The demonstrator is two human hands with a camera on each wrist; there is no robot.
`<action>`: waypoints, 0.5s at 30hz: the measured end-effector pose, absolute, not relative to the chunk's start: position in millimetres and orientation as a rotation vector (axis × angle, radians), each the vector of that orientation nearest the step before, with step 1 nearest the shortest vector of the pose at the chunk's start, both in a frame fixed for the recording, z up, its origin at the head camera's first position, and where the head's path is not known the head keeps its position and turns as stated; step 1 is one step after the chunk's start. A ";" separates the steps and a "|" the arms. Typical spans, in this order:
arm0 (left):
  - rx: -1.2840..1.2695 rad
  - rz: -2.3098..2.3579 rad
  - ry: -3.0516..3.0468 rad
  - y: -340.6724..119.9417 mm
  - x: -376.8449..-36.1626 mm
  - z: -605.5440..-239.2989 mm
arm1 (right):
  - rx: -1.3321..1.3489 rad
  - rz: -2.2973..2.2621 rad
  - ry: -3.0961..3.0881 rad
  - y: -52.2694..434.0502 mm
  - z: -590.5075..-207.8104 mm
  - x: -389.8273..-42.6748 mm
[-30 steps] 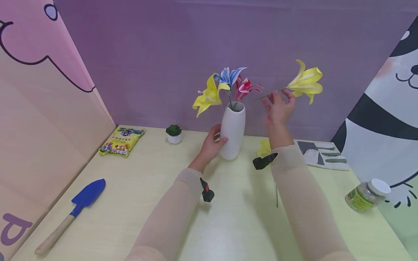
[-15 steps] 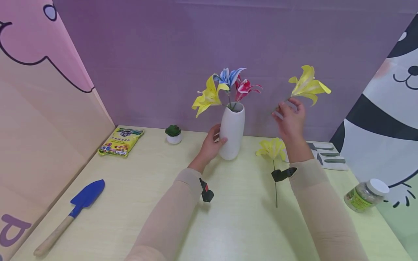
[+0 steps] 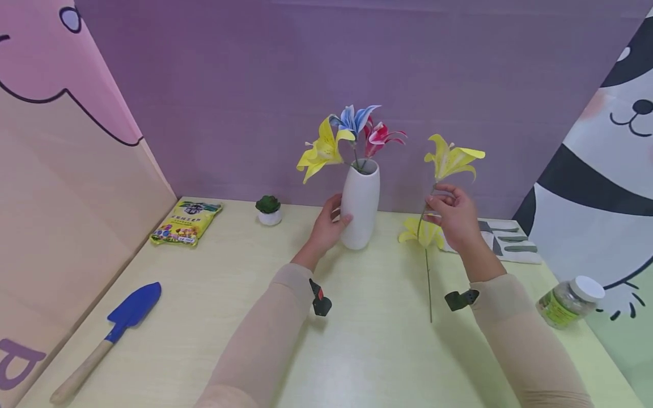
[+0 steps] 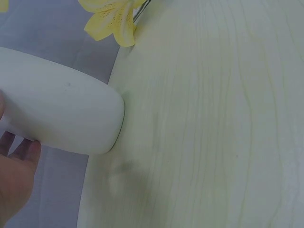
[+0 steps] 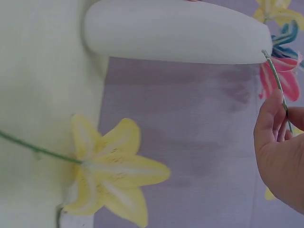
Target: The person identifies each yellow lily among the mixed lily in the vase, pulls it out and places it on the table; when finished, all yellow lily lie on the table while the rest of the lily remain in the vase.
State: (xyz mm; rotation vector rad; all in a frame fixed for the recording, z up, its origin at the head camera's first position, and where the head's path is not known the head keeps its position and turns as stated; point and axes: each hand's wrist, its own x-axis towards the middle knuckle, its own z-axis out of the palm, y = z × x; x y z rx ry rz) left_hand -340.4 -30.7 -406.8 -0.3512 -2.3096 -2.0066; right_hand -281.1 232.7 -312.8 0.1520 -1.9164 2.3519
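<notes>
While your left hand (image 3: 329, 226) curls its fingers and thumb around the side of a tall, smooth white vase (image 3: 360, 207), your right hand (image 3: 456, 218) pinches the thin green stem of a yellow lily-shaped flower (image 3: 451, 161) just below its bloom. The grip on the vase is wide, fitted to its rounded body; on the stem your right fingertips are nearly together. You hold the flower bloom-up, to the right of the vase and apart from it, with its stem slanting downward. The vase stands on a pale wood-grained desk (image 3: 357, 351) near the back edge.

In the vase's mouth are three more blooms: a yellow spotted one (image 3: 323, 150) leaning left, a blue-and-white one (image 3: 353, 120) in the middle, and a red-pink one (image 3: 378, 137) leaning right. Below your right hand, another yellow flower (image 5: 123, 166) lies on the desk, its stem pointing towards you. Partly behind your right wrist is a flat white item with grey and green patterning (image 3: 515, 243). Nearer you on the right sits a clear jar with a white lid (image 3: 570, 303).

To your left are a small green succulent in a white pot (image 3: 268, 211), a yellow printed packet (image 3: 186, 222), and a blue trowel with a wooden handle (image 3: 135, 306).
</notes>
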 end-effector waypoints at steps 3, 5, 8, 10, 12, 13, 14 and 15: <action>-0.340 -2.000 -2.308 -31.5 -339.8 -406.9 | 0.165 2.270 -2.089 237.4 -327.4 -279.4; -0.347 -2.008 -2.303 -31.5 -339.8 -406.9 | 0.168 2.234 -2.199 242.0 -338.7 -278.3; -0.347 -2.018 -2.307 -31.3 -339.6 -407.1 | 0.175 2.173 -2.374 246.9 -354.8 -275.3; -0.344 -2.024 -2.304 -31.3 -339.4 -406.9 | 0.188 2.137 -2.473 248.0 -364.1 -272.8; -0.336 -2.023 -2.308 -31.5 -339.0 -406.7 | 0.196 2.110 -2.541 247.3 -371.7 -269.5; -0.333 -2.022 -2.311 -31.6 -339.0 -406.6 | 0.202 2.104 -2.563 246.5 -375.1 -267.8; -0.332 -2.023 -2.312 -31.7 -339.1 -406.6 | 0.206 2.101 -2.580 245.6 -378.2 -266.0; -0.334 -2.025 -2.313 -31.8 -339.1 -406.6 | 0.209 2.104 -2.593 244.7 -381.1 -264.2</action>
